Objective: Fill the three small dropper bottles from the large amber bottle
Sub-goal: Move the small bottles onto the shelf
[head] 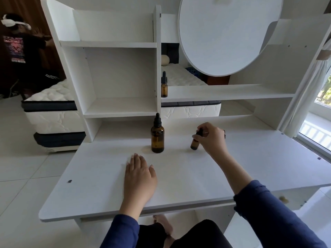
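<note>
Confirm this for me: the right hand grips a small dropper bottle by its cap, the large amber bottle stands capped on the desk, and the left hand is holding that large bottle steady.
One thing is wrong. In the head view the left hand lies flat on the desk, apart from the large amber bottle, not holding it. The rest stands: the right hand grips the small dropper bottle by its cap, and the large bottle stands capped.

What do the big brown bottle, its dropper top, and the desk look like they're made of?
Large amber bottle: probably glass, glossy and see-through brown with highlights. Dropper top: matte black, likely a rubber bulb over a plastic collar; too small to be sure. Desk: smooth white laminated board, judging by its flat panels and visible screw caps.
</note>
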`<state>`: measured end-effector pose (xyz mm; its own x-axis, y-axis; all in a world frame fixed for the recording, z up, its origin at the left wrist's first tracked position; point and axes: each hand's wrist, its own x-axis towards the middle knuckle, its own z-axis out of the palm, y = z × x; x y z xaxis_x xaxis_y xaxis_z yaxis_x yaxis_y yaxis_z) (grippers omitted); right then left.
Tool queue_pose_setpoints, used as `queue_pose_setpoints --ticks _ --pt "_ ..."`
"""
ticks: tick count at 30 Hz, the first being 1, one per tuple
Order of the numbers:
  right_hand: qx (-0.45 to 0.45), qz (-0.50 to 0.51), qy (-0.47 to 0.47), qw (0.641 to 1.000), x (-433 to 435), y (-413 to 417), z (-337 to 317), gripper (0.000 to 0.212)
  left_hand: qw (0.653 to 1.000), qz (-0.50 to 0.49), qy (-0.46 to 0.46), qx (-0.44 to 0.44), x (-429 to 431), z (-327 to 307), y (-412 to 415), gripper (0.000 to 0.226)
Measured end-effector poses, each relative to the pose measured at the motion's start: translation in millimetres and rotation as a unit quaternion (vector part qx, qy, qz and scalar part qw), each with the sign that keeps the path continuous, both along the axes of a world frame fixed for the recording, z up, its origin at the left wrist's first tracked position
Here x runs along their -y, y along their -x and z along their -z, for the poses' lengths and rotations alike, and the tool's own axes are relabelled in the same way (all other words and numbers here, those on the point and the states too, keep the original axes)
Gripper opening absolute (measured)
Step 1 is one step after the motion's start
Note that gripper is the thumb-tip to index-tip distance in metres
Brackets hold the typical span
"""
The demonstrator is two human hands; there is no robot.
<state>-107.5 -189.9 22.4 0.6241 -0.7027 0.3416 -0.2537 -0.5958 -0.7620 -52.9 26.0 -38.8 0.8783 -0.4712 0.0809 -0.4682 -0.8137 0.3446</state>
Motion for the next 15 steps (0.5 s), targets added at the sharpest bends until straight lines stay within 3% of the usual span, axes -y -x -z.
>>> queue_pose_setpoints --ticks 4,8,15 --pt "0.134 -0.004 -0.064 0.989 -10.9 -14.7 -28.9 0.020 1.000 0.000 -0.004 -0.007 0.0 0.6 -0.6 0.058" --pt "0.249 -0.009 -0.062 0.966 -17.3 -34.6 -69.3 0.020 1.000 0.002 0.001 -0.007 -0.8 1.2 -0.3 0.057" --pt "0.250 -0.043 -0.037 0.967 -14.3 -74.1 -101.6 0.020 1.000 -0.008 0.000 0.017 0.5 3.3 -2.4 0.058"
